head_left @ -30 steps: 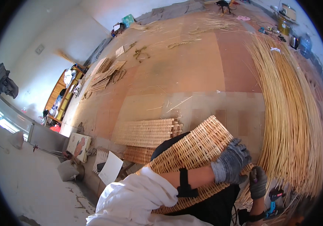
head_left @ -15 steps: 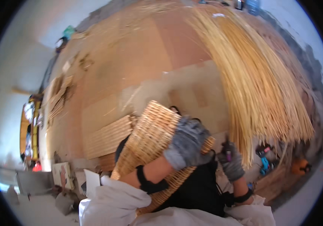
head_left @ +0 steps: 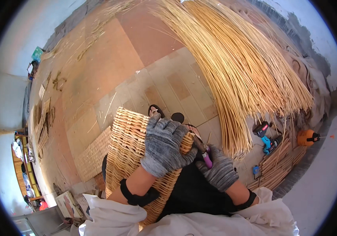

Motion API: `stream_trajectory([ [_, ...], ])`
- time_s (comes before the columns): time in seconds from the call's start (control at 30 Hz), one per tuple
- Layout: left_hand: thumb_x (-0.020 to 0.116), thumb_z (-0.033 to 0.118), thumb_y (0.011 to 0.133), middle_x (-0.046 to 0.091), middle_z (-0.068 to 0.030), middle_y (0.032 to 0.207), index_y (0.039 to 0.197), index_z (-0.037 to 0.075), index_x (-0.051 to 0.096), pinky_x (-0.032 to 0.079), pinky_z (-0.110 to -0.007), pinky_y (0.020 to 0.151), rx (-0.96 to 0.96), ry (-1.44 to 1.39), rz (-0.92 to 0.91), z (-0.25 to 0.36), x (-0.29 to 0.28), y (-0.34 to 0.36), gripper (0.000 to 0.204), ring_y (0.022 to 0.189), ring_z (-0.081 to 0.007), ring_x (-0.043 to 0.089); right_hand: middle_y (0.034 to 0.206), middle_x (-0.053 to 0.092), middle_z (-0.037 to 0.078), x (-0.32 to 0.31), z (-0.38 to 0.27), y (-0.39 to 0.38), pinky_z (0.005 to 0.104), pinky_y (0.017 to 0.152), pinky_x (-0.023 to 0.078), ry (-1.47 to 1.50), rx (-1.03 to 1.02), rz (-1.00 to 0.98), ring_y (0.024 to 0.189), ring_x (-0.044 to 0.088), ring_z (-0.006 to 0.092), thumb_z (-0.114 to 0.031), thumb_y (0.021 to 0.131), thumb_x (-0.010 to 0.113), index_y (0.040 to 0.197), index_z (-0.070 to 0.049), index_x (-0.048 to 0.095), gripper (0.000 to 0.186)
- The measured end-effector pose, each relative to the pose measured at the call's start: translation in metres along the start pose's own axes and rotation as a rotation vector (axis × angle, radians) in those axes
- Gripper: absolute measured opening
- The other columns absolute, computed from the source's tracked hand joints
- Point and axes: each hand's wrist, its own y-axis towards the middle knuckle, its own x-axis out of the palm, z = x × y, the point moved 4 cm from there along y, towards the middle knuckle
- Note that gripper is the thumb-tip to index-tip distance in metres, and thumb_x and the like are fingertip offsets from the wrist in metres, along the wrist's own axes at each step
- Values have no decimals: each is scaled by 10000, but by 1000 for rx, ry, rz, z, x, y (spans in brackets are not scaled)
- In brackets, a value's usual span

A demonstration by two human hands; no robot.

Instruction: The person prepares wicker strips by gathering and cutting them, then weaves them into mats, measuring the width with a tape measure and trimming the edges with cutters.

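Observation:
A woven wicker panel (head_left: pixel 126 135) lies slanted across my lap, its top end toward my feet. My left hand (head_left: pixel 164 147), in a grey knit glove, is closed over the panel's upper right edge. A thick woven rim part (head_left: pixel 187 142) sticks out beside those fingers. My gloved right hand (head_left: pixel 219 169) grips a hand cutter with a purple handle (head_left: pixel 207 160), apparently pruning shears. Its dark metal head meets the woven rim close to my left fingertips; the blades are partly hidden, so I cannot tell whether they touch the wicker.
Long straw-coloured wicker rods (head_left: pixel 239 74) lie spread at the right. Beyond my right hand are a blue cordless drill (head_left: pixel 270 143), an orange spray bottle (head_left: pixel 307 137), a small blue box (head_left: pixel 256 171) and thin sticks (head_left: pixel 272 167). Another woven panel (head_left: pixel 93 155) lies on the floor at left.
My right hand has moved left and up with the purple-handled shears, bringing them against the woven rim. My left hand and the panel have shifted left in view as the view turned.

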Motion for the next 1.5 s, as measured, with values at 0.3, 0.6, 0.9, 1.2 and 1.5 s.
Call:
stream_trajectory([
  [0.3,650,430,491,541,-109,844,820,50,587,274,-456,912,-3,1,-19,0,-4,0,506,854,-275,508,925,530,206,3,5,5,385,738,426,61,-31,-156,843,524,355,-265,665,640,1099,5,402,563],
  [0.6,622,435,522,563,-117,839,834,36,596,258,-439,932,-37,2,-15,1,-1,-2,507,883,-290,505,740,562,182,-10,10,15,397,658,445,-171,33,-71,737,554,350,-282,677,612,980,-41,487,407],
  [0.9,569,558,625,493,-153,1053,1226,47,314,345,-411,891,-572,-945,129,-51,-49,-58,829,1040,-283,448,646,560,131,-30,69,8,344,566,451,-51,188,-82,628,571,247,-286,704,612,889,-43,533,316],
  [1.2,583,394,729,529,-167,1008,1037,-39,503,377,-320,818,-1119,-553,-108,-152,-54,-335,538,949,-233,472,864,583,85,71,-47,-71,234,606,434,651,160,-1094,681,538,134,-216,720,637,979,-17,524,346],
  [1.5,654,329,694,589,-83,799,898,-32,576,443,-280,657,-1143,-791,1066,-146,-218,-286,421,704,-169,542,824,584,90,56,-79,-12,257,561,448,919,-257,-760,657,559,144,-170,710,616,1069,23,465,434],
])
